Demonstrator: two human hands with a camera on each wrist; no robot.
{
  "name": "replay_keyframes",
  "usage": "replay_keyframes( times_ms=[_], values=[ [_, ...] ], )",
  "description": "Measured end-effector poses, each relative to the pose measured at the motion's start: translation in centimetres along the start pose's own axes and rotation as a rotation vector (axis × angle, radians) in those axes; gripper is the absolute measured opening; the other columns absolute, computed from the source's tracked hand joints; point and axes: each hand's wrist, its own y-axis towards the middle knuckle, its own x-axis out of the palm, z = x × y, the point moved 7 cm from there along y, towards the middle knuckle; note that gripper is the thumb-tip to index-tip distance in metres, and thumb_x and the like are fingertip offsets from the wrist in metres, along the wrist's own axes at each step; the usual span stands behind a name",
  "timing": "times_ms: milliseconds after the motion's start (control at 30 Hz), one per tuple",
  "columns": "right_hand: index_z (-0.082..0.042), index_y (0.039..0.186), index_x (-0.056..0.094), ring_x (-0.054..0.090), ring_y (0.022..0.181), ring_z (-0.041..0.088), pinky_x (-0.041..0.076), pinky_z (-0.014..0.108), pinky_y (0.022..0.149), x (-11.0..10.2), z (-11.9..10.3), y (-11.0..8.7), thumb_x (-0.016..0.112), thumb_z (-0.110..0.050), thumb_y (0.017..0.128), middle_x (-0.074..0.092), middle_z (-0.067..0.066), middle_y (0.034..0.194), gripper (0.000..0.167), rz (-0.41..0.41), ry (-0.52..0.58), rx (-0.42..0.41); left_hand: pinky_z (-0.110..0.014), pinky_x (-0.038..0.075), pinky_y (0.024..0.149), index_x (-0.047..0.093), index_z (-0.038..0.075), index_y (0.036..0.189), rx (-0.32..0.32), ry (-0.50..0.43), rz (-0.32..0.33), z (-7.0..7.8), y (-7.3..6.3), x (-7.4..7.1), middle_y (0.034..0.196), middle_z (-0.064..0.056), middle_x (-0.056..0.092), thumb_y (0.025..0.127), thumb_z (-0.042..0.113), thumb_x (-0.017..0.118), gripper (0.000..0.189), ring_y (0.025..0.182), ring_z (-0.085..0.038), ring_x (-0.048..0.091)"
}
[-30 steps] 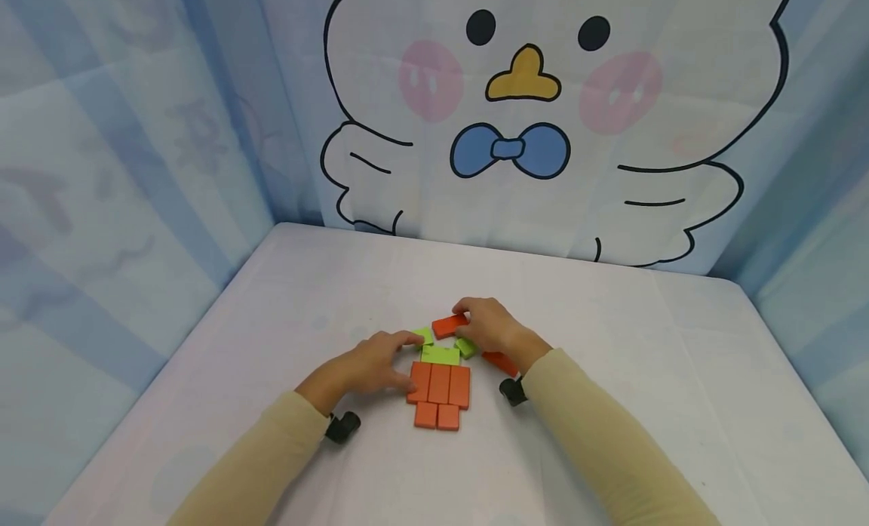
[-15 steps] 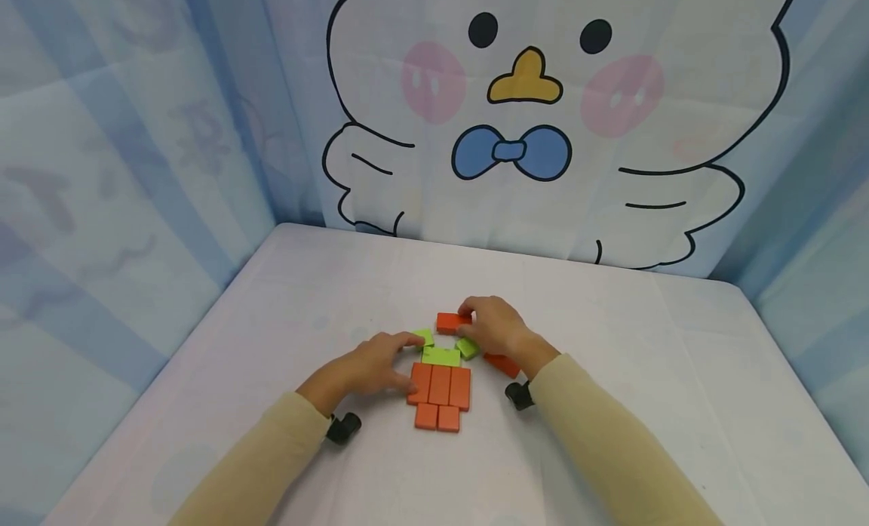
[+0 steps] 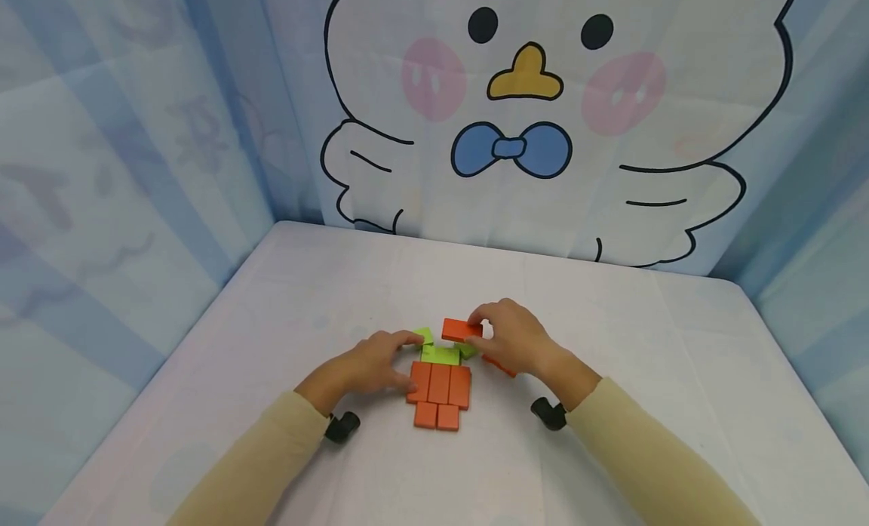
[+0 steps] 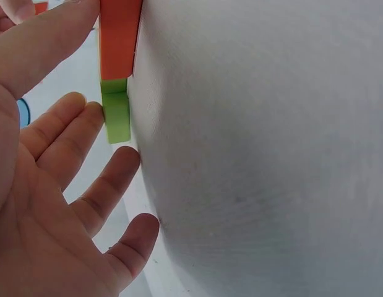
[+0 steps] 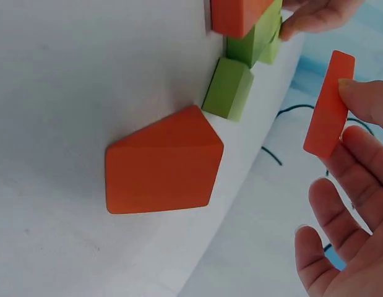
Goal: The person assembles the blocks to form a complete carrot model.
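Note:
My right hand (image 3: 519, 337) pinches a flat orange block (image 5: 330, 105) between thumb and fingers, lifted above the table. The left hand (image 3: 363, 364) lies at the left side of a flat layout of blocks. Its thumb touches the leftmost of the upright orange blocks (image 3: 419, 382), and a fingertip meets a small green block (image 4: 119, 117); the other fingers are spread. A wider green block (image 3: 440, 355) sits along the top of the orange row, with another small green block (image 5: 228, 90) at its right, partly hidden by the right hand in the head view.
A loose orange block (image 5: 166, 167) with a slanted side lies on the white table (image 3: 339, 284) beneath the right hand. Two short orange blocks (image 3: 426, 415) adjoin the row's near edge. Printed curtains (image 3: 509, 201) stand behind the table and at its sides.
The right hand has moved a little to the right and toward the person, carrying the orange block, which is now raised off the table. The left hand and the layout stay put.

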Motion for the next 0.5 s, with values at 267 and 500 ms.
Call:
replay_keyframes(
  times_ms=[267,500],
  values=[
    [-0.007,0.108,0.071,0.058,0.096,0.025,0.050,0.038,0.082,0.1,-2.1,-3.2,0.076,-0.021,0.090,0.067,0.001,0.102,0.024,0.054,0.013,-0.122,-0.051,0.040,0.106,0.048,0.023,0.148,-0.004,0.004,0.006,0.0,-0.1,0.0,0.145,-0.011,0.049,0.083,0.031,0.084,0.075,0.134,-0.030,0.045],
    [-0.011,0.109,0.073,0.058,0.099,0.020,0.050,0.041,0.087,0.9,-3.6,-5.1,0.077,-0.023,0.089,0.069,-0.002,0.104,0.024,0.041,0.031,-0.182,-0.051,0.040,0.106,0.048,0.023,0.148,-0.005,0.016,0.006,0.1,-0.2,-0.1,0.144,-0.011,0.050,0.083,0.031,0.084,0.074,0.133,-0.031,0.045]
  ],
)
